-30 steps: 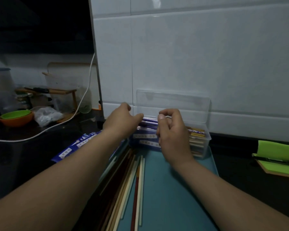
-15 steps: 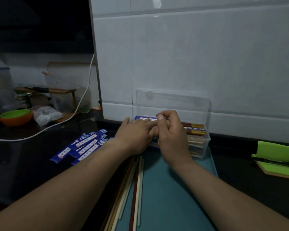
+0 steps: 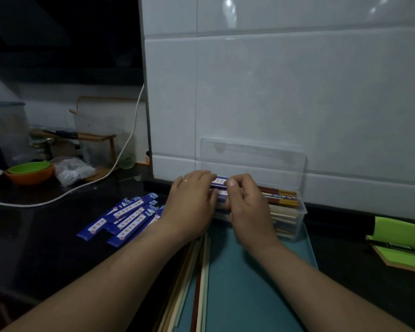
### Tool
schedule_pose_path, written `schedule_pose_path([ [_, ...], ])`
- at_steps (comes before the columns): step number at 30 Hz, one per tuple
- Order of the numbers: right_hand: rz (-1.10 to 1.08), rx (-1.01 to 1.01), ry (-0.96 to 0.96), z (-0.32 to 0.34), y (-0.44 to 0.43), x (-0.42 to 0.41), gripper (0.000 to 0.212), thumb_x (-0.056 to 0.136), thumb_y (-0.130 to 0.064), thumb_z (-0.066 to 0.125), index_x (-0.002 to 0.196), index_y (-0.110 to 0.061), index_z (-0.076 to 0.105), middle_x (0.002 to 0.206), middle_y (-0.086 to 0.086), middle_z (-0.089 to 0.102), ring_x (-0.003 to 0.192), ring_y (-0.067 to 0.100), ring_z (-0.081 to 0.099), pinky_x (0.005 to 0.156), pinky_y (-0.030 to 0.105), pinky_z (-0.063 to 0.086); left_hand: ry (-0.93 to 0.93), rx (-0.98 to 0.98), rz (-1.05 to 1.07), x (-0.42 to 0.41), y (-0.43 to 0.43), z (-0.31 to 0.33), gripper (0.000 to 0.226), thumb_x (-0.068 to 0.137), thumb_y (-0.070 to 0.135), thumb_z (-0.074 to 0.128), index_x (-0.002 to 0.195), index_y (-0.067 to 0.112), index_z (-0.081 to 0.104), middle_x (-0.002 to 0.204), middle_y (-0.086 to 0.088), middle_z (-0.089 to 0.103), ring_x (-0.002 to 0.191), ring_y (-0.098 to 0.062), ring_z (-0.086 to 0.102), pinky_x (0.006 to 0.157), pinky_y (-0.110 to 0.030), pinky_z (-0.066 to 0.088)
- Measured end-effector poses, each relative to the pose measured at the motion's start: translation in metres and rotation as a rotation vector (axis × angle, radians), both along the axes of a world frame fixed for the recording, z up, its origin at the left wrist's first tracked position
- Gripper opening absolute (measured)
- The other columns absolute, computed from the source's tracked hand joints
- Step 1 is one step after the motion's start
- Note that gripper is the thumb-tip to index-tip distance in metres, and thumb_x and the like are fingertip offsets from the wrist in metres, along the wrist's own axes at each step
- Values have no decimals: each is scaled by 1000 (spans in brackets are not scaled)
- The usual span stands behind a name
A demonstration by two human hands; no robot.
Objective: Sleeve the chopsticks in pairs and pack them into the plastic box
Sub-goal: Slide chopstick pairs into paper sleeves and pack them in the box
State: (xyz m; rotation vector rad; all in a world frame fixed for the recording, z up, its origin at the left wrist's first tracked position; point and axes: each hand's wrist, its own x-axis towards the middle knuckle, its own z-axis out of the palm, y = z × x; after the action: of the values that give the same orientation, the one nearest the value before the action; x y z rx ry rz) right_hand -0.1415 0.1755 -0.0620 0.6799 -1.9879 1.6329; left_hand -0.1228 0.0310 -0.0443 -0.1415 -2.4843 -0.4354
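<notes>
The right hand [image 3: 247, 207] pinches the sleeved pair [image 3: 220, 181] between thumb and curled fingers, over the open plastic box [image 3: 300, 213]. The left hand [image 3: 189, 202] lays its fingers over the pair's left end; whether it grips cannot be told. Empty sleeves [image 3: 127, 216] lie left of the left hand, and loose chopsticks [image 3: 200, 271] lie below both wrists on the teal tray [image 3: 249, 288].

At the plastic box [image 3: 300, 213], left hand [image 3: 189, 203] and right hand [image 3: 248, 208] on sleeved pair [image 3: 219, 181]
</notes>
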Motion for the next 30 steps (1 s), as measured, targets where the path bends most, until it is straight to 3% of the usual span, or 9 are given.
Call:
schedule_pose_path([
  [3,38,43,-55,-3,-3,-1,40,101,-49,45,85,-13,57,66,9,58,56,22,52,59,45,47,20,68,69,15,-7,0,14,102,29,56,114,26,61,114,2,62,109,-23,56,94,-43,44],
  [5,65,108,-76,-5,-5,-2,47,100,-54,44,82,-13,58,62,4,59,53,14,50,57,39,44,-24,115,91,24,-16,-3,5,101,29,56,103,26,59,106,2,61,101,-22,57,89,-46,48],
  [8,90,214,-93,-9,-3,-2,41,109,-41,46,80,-16,61,58,-7,59,49,7,50,58,30,40,-150,180,135,30,-37,-7,6,100,26,54,97,28,59,105,1,62,96,-21,58,86,-48,53],
  [11,115,251,-113,-8,0,1,41,110,-39,45,81,-16,62,58,-10,60,49,5,51,57,29,41,-281,175,270,33,-60,-8,9,101,21,55,105,26,61,114,-3,59,102,-23,59,90,-47,53],
  [14,122,259,-126,-5,0,4,43,110,-40,44,81,-14,61,58,-11,60,49,4,50,56,29,41,-413,99,372,33,-73,-17,18,100,30,59,115,23,64,120,-4,58,109,-25,60,95,-47,53],
  [18,125,257,-131,-5,0,4,44,110,-40,43,82,-11,61,59,-12,60,49,4,50,56,28,41,-505,92,388,30,-76,-26,17,98,42,62,100,26,67,108,0,64,97,-17,62,91,-46,56],
  [21,130,257,-129,-5,0,4,44,110,-41,43,83,-13,62,62,-4,60,50,5,50,55,28,41,-530,89,379,29,-78,-24,18,97,46,66,95,28,60,107,2,62,96,-15,60,90,-43,56],
  [25,129,265,-126,-5,0,5,44,110,-42,42,83,-13,62,64,-2,60,50,2,49,56,27,40,-532,141,393,30,-76,-24,17,101,42,62,104,26,56,101,4,62,92,-13,60,89,-43,55],
  [30,133,272,-137,-5,1,5,44,110,-42,42,85,-12,64,65,-2,60,50,2,50,55,27,40,-413,181,425,34,-69,-6,16,105,32,54,111,19,48,108,-4,64,98,-27,61,88,-46,53],
])
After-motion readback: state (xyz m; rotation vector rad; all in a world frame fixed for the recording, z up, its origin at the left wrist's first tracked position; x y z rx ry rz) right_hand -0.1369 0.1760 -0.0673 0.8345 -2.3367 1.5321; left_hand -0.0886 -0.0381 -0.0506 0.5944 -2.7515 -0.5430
